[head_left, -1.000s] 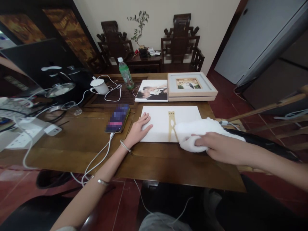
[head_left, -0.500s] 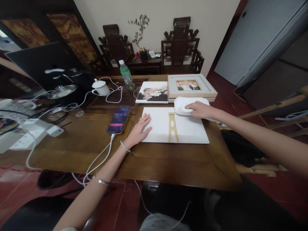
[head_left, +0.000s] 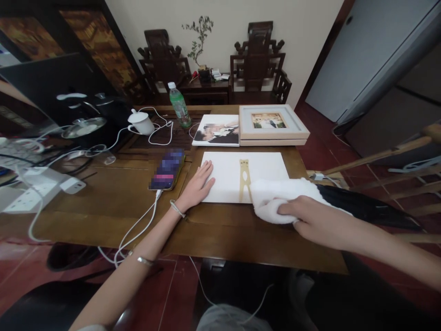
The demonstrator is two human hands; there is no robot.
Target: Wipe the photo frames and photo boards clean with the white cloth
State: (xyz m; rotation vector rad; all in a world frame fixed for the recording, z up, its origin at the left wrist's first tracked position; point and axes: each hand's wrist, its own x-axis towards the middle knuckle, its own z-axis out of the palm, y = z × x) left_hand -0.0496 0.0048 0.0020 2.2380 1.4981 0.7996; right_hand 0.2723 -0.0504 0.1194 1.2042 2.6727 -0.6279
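A white rectangular board (head_left: 222,168) lies flat on the wooden table, with a tan metal hanging bracket (head_left: 244,164) on its upper face. My left hand (head_left: 199,184) rests flat on the board's left edge, fingers stretched out. In my right hand (head_left: 303,214) is a bunched white cloth (head_left: 272,204), gripped over the board's lower right corner, which it covers. The cloth reaches up to the bracket's right leg. The fingertips of my right hand are partly buried in the cloth.
Behind the board lie a photo panel (head_left: 203,138) and a framed picture (head_left: 298,122). Left of it are a phone (head_left: 167,170) on a charging cable, a white lidded cup (head_left: 141,123), a green bottle (head_left: 179,106) and a power strip (head_left: 37,188). Cables cross the table's left side.
My right hand has pulled the white cloth from the board's upper right edge down toward me, to the lower right corner. My left hand has stayed on the left edge.
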